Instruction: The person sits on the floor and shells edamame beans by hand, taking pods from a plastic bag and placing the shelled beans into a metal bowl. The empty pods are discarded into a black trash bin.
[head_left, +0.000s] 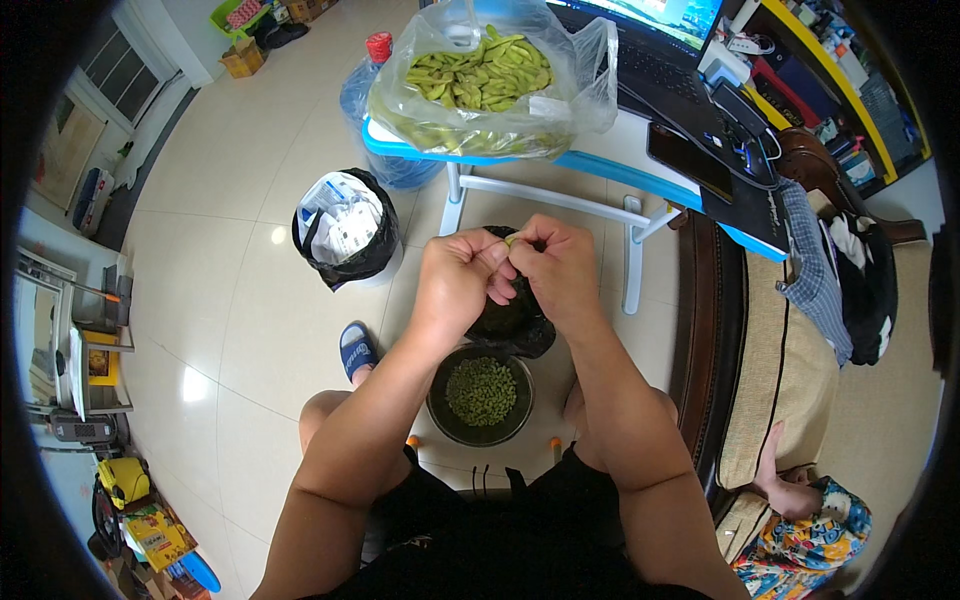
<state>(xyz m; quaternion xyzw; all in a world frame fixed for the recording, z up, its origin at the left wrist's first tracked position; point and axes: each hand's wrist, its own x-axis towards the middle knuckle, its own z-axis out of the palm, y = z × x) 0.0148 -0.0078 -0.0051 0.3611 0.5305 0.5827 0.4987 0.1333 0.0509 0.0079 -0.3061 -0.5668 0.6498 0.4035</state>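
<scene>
My left hand and my right hand meet in front of me, thumbs and forefingers pinching one small green soybean pod. Most of that pod is hidden by the fingertips. Below the hands a black plastic bag stands open, its inside dark and partly covered by my hands. Closer to my body sits a round metal bowl with many shelled green beans in it. On the table ahead, a clear plastic bag is filled with green soybean pods.
A white-and-blue table carries a laptop and a phone. Left of it stand a large water bottle and a black-lined bin with rubbish. On the right is a sofa, where another person's leg shows.
</scene>
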